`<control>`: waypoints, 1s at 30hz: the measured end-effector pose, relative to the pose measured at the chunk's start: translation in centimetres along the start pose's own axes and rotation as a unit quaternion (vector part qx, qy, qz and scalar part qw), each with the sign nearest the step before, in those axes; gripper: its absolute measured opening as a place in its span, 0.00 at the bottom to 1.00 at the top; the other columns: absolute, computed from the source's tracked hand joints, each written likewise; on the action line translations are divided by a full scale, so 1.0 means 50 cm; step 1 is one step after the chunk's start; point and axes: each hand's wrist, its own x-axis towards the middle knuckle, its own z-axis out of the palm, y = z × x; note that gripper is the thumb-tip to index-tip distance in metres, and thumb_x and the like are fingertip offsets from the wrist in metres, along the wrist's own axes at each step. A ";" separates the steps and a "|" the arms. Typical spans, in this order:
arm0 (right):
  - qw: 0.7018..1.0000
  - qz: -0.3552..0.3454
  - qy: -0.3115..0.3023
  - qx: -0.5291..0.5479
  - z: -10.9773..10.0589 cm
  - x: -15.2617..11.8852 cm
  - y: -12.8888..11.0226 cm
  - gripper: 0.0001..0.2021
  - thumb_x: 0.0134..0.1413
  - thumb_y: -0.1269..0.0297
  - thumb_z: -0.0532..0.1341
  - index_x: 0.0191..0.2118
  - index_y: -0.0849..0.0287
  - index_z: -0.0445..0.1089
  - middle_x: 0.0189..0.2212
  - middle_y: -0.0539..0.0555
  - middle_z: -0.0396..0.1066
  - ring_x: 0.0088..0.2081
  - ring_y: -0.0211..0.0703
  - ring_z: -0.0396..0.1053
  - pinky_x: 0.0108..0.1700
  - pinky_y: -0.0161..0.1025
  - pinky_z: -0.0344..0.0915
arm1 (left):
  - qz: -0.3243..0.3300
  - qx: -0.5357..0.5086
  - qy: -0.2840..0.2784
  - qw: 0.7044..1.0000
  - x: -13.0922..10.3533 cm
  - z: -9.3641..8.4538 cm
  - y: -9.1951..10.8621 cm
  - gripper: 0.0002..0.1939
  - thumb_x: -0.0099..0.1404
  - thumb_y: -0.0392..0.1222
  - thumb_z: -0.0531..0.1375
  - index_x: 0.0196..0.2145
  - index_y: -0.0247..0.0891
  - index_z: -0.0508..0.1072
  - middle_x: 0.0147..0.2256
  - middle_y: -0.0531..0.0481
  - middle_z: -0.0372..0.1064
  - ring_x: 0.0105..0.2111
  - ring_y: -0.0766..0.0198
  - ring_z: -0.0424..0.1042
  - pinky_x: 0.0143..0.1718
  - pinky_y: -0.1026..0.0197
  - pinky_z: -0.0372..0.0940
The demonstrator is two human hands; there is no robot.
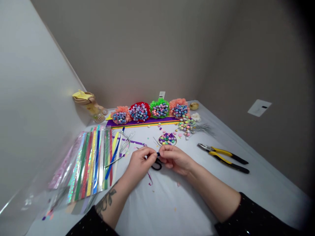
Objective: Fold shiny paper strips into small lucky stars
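My left hand (142, 160) and my right hand (176, 159) meet over the middle of the table, fingertips pinched. Between them is a small dark blue folded paper piece (158, 154), mostly covered by the fingers. Just below lie scissors (157, 166); a black handle loop shows, and the rest is under the hands. A small bowl of colourful paper stars (167, 139) stands just beyond my right hand. To the left of my left hand are loose paper strips (115, 150), blue, yellow, red and white among them. A curled purple strip (150, 179) lies below the left hand.
Shiny paper strips in clear plastic (86, 164) cover the left side. Pliers (222, 158) with yellow-black handles lie right. Star-filled paper flowers (139, 111) line the back on coloured sheets (147, 122). Wired stars (188, 126) and a glass jar (98, 114) are also at the back.
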 end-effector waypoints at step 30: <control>0.917 -0.204 0.110 -0.325 0.007 0.004 0.007 0.03 0.41 0.67 0.56 0.22 0.61 0.64 0.20 0.47 0.62 0.23 0.34 0.58 0.27 0.32 0.55 | -0.067 -0.083 -0.017 0.994 0.002 -0.001 0.003 0.10 0.58 0.41 0.55 0.24 0.34 0.71 0.23 0.51 0.68 0.26 0.65 0.66 0.29 0.66 0.60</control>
